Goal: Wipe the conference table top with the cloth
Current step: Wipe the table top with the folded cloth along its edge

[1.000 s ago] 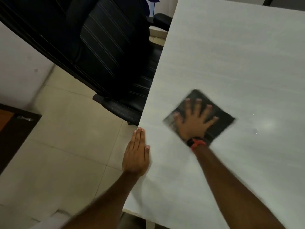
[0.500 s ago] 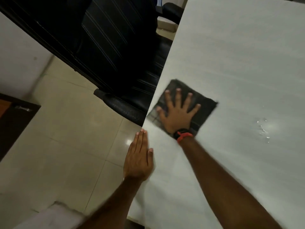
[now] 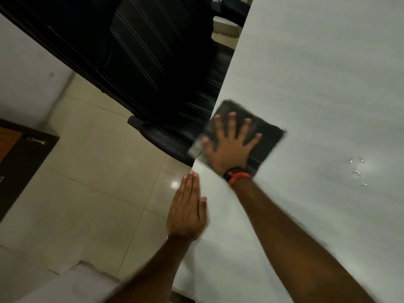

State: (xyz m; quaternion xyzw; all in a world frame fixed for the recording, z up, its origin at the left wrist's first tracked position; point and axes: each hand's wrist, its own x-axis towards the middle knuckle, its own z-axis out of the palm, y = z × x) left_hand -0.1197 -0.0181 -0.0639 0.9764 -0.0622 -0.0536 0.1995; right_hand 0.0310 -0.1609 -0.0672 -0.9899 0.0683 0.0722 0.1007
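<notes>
A dark square cloth point(image 3: 267, 136) lies flat on the white conference table top point(image 3: 317, 73), its left corner hanging slightly past the table's left edge. My right hand point(image 3: 231, 145) presses on the cloth with fingers spread and straight; a black and orange band sits on that wrist. My left hand point(image 3: 188, 209) lies flat with fingers together on the table's left edge, nearer to me than the cloth. A few water drops point(image 3: 356, 169) glisten on the table to the right of the cloth.
A black office chair point(image 3: 153, 62) stands close against the table's left edge, its armrest point(image 3: 161, 138) just left of the cloth. Beige floor tiles point(image 3: 87, 182) lie below. A dark wooden cabinet point(image 3: 19, 154) is at the far left.
My right hand has slid the cloth leftward across the table until it reaches the left edge. My left hand stays on the edge.
</notes>
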